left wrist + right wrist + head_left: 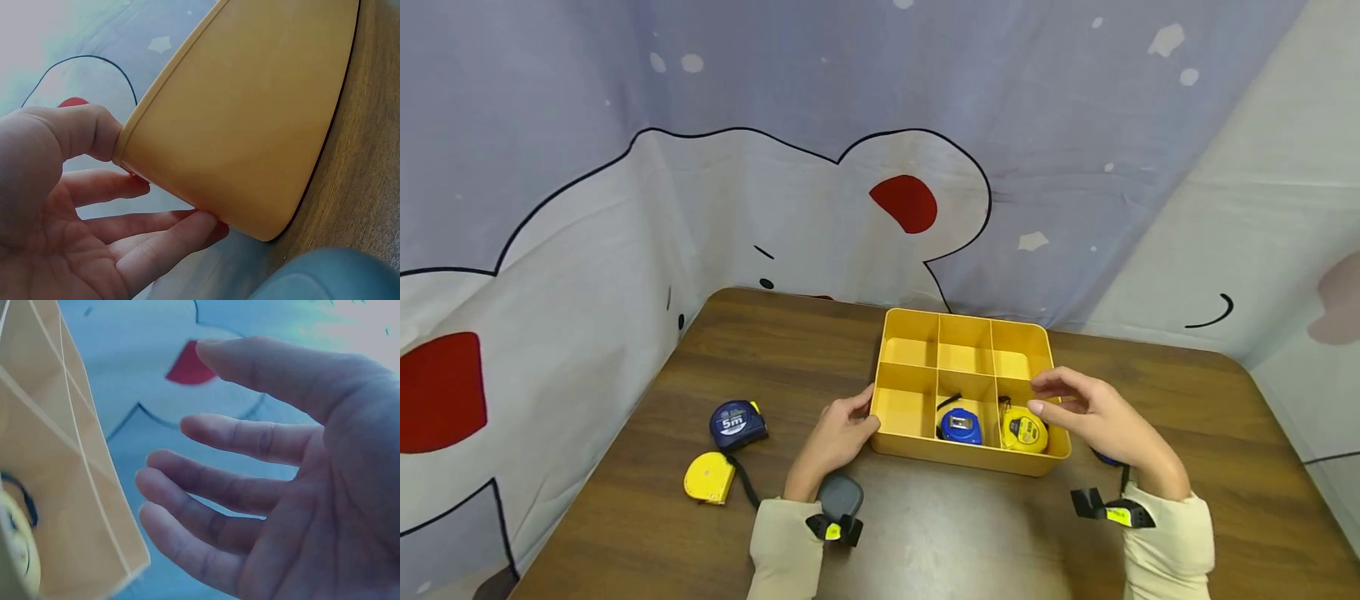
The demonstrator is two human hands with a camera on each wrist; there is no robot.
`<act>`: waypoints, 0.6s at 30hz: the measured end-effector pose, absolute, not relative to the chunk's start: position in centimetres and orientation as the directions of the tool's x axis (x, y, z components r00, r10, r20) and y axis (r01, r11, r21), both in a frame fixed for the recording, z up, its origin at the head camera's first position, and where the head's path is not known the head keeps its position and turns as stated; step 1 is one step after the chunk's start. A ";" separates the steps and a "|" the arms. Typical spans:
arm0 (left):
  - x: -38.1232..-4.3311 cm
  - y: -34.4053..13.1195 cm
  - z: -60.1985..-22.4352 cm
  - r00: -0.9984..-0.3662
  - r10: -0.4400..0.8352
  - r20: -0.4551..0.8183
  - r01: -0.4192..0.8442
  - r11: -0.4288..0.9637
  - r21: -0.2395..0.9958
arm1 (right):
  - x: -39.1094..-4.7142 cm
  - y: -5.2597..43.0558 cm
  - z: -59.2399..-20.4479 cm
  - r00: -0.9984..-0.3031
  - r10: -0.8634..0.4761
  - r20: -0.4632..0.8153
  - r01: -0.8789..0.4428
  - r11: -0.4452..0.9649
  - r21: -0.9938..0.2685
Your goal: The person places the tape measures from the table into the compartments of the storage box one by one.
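Observation:
A yellow organizer box [895, 442] with two rows of compartments sits on the table. My left hand [838, 435] grips its front left corner, thumb and fingertips against the yellow wall [237, 125] in the left wrist view. A blue tape measure [961, 426] lies in the front middle compartment. In the front right one is a yellow tape measure [1024, 430] with a black strap. My right hand [1101, 417] hovers at the box's right edge beside that yellow tape. Its fingers [206, 519] are loosely bent, thumb apart, with nothing between them.
At the left lie a dark blue tape measure [737, 423] marked 5m and a yellow one [709, 477]. A dark grey rounded tape measure [840, 497] sits by my left wrist. Beneath my right hand, a blue item [1107, 458] is mostly hidden. A patterned curtain [820, 217] hangs behind the table.

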State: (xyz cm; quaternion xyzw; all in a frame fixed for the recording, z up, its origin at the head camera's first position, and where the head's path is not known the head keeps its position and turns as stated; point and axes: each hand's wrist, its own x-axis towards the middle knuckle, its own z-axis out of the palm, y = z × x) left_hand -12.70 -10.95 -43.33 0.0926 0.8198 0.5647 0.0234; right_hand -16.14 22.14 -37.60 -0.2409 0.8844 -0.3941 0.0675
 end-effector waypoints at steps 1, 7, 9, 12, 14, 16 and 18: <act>-12.7 -10.9 -43.3 -0.982 0.176 0.064 0.122 0.346 0.930 | -15.9 22.6 -37.9 -0.889 -0.452 0.071 -0.350 0.573 -0.741; -13.4 -11.2 -45.2 -0.983 0.174 0.057 0.116 0.349 0.930 | -15.1 24.6 -39.6 -0.949 -0.282 0.140 -0.281 0.557 -0.782; -13.8 -11.4 -46.1 -0.982 0.179 0.059 0.119 0.344 0.931 | -15.0 25.1 -40.0 -0.959 -0.230 0.166 -0.272 0.584 -0.765; -13.9 -11.5 -46.5 -0.982 0.179 0.066 0.125 0.339 0.932 | -15.2 26.0 -40.9 -0.968 -0.185 0.171 -0.251 0.655 -0.713; -14.0 -11.4 -46.5 -0.983 0.170 0.064 0.120 0.347 0.930 | -15.4 26.5 -41.4 -0.974 -0.172 0.149 -0.227 0.700 -0.677; -14.0 -11.3 -46.5 -0.986 0.160 0.057 0.111 0.354 0.929 | -15.6 27.0 -41.9 -0.979 -0.170 0.115 -0.204 0.744 -0.636; -14.1 -11.0 -46.6 -0.986 0.160 0.049 0.104 0.362 0.926 | -15.7 27.5 -42.4 -0.983 -0.170 0.076 -0.180 0.769 -0.613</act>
